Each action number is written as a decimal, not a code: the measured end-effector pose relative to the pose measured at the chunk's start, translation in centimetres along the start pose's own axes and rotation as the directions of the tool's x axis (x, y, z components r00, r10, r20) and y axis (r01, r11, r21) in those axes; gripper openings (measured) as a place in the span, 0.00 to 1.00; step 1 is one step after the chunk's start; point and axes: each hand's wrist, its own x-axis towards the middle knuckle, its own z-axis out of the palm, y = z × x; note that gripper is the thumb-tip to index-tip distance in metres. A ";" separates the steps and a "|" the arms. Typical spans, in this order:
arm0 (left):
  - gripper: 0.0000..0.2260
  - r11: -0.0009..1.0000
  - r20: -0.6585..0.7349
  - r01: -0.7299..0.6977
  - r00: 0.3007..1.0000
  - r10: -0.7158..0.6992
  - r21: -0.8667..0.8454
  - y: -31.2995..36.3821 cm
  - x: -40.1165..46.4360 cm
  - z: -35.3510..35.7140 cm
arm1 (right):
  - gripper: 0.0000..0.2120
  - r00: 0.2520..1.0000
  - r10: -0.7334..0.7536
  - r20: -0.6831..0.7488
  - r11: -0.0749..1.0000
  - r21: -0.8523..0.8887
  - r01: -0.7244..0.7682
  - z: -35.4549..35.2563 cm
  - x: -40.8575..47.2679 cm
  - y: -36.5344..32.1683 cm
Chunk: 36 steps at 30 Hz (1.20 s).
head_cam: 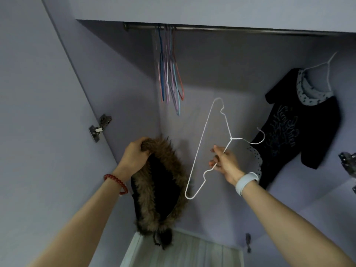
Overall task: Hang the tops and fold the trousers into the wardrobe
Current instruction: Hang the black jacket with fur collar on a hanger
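Observation:
My left hand (134,155) grips the brown fur trim of a dark top (159,189), which hangs down from it inside the wardrobe. My right hand (224,162) pinches a white wire hanger (202,149) by one shoulder arm; the hanger is tilted, its hook pointing right. The top and the hanger are apart. A black printed T-shirt (300,130) hangs on another white hanger at the right, under the metal rail (231,30).
Several empty coloured hangers (170,78) hang from the rail at the left. The lilac wardrobe door (38,112) stands open at the left with a metal hinge (100,126). More hinges show at the right edge (348,162). The wardrobe floor (188,251) is pale and striped.

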 end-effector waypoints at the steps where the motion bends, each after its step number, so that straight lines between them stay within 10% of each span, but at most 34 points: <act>1: 0.11 1.000 -0.006 0.008 1.000 -0.008 0.002 0.1 -0.1 0.2 | 0.11 0.997 -0.024 -0.072 0.999 -0.044 0.021 -0.3 0.3 0.5; 10: 0.14 0.994 -0.020 0.101 0.995 -0.102 -0.028 0.0 0.0 2.2 | 0.08 0.834 -0.542 -0.101 0.751 -0.504 0.427 -3.4 -1.5 2.8; 21: 0.14 0.958 0.121 0.200 0.977 -0.178 -0.207 2.1 0.3 2.0 | 0.14 0.872 -0.294 -0.390 0.932 0.084 0.352 -2.9 -1.3 0.4; 28: 0.11 0.970 0.117 0.088 0.991 -0.062 -0.227 4.1 0.2 0.3 | 0.28 0.983 -0.093 -0.159 0.762 0.624 0.173 0.5 -1.7 -3.8; 36: 0.12 0.933 0.219 -0.176 0.943 0.252 -0.314 7.8 -0.7 -4.1 | 0.29 0.966 -0.257 -0.004 0.732 0.652 0.197 6.2 -1.3 -6.2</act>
